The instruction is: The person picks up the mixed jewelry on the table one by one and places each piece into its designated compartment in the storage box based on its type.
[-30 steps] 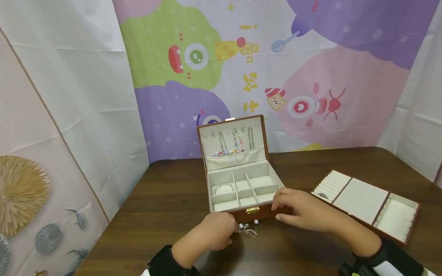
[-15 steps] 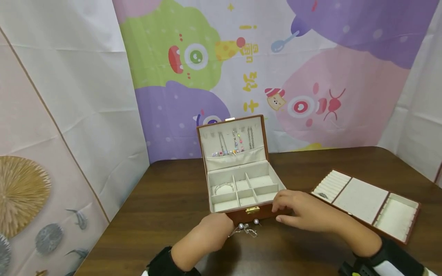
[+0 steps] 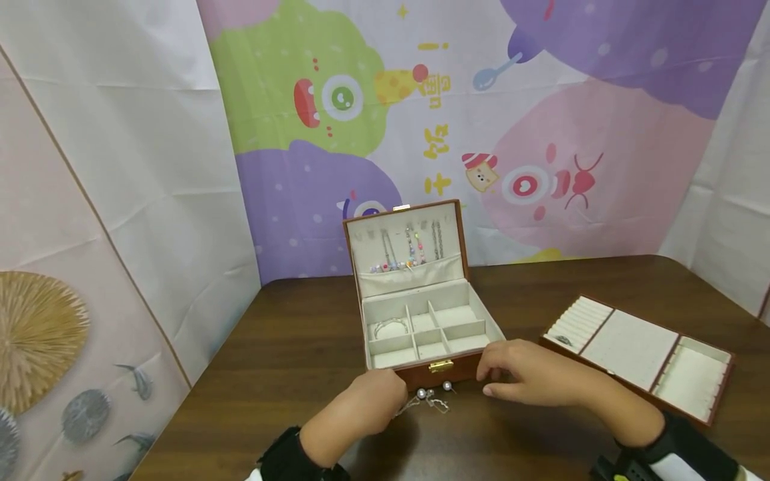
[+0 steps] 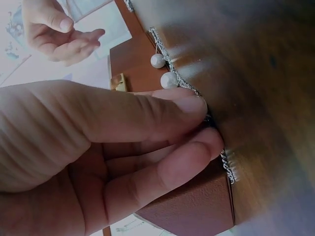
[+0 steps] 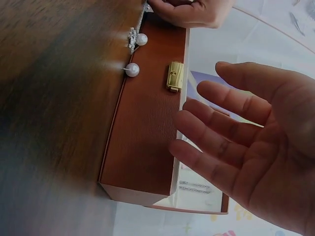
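My left hand (image 3: 373, 401) is at the front left corner of a brown jewelry box (image 3: 469, 367). Its thumb and fingers pinch a thin silver chain (image 4: 228, 167) on the tabletop, as the left wrist view shows. Two pearl earrings (image 4: 170, 80) lie beside the chain, against the box's base. Near the front right corner, my right hand (image 3: 538, 374) holds nothing; its fingers (image 5: 204, 164) are loosely extended in the right wrist view. Inside the box, a silver bracelet (image 3: 375, 329) occupies the back left compartment. Beaded and chain necklaces (image 3: 437, 240) hang in the raised lid.
Right of the box lies a removable tray (image 3: 628, 347) with ring rolls, a flat panel and a notched section. A small silver ring (image 3: 563, 341) sits in its ring rolls. A cartoon-printed cloth (image 3: 445, 120) hangs behind the wooden table (image 3: 301, 341).
My left hand has shifted slightly left, and more of the silver chain shows beside it. My right hand has lowered a little from the box's front right corner.
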Demonstrator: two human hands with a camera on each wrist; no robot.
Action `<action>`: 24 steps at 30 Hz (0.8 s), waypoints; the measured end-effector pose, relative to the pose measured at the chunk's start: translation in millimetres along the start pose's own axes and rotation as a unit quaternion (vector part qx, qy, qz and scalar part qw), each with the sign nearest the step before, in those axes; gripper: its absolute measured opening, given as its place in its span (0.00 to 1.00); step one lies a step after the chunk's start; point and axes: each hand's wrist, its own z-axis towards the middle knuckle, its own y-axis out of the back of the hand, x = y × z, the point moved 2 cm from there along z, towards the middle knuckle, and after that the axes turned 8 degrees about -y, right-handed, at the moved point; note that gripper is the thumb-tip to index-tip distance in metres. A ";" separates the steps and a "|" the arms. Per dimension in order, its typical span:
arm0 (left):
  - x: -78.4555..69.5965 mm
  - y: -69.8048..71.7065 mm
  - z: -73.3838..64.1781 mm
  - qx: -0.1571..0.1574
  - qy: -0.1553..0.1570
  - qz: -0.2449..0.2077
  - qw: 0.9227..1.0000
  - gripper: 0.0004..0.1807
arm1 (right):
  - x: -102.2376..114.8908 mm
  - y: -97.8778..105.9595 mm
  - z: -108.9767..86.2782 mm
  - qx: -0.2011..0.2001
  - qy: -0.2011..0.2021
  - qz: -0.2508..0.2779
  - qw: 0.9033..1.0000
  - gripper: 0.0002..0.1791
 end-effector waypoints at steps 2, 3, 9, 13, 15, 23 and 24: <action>0.3 -0.4 -0.5 0.004 0.000 -0.003 1.000 0.21 | 0.0 0.0 0.3 0.004 0.000 0.002 1.000 0.04; 0.5 -0.7 -0.6 0.007 0.003 -0.005 1.000 0.22 | -0.1 0.1 0.3 0.006 0.000 0.002 1.000 0.04; 0.2 -2.5 -1.7 0.034 0.005 -0.021 0.999 0.21 | -2.0 -0.3 0.0 0.010 -0.007 0.002 1.000 0.04; -2.2 -1.6 -1.1 0.037 -0.011 -0.017 0.999 0.20 | -4.6 -0.6 -2.7 0.010 -0.020 0.007 1.000 0.04; -3.1 0.7 -0.6 0.025 -0.021 -0.016 0.999 0.19 | -5.6 0.2 -3.5 0.008 -0.029 0.006 1.000 0.05; 3.8 15.7 0.0 -0.137 -0.080 -0.099 0.982 0.15 | -4.0 8.3 -2.7 -0.006 -0.037 0.002 0.999 0.05; 5.1 17.6 -0.2 -0.162 -0.085 -0.122 0.975 0.14 | -4.0 8.5 -2.9 -0.007 -0.035 0.003 0.999 0.05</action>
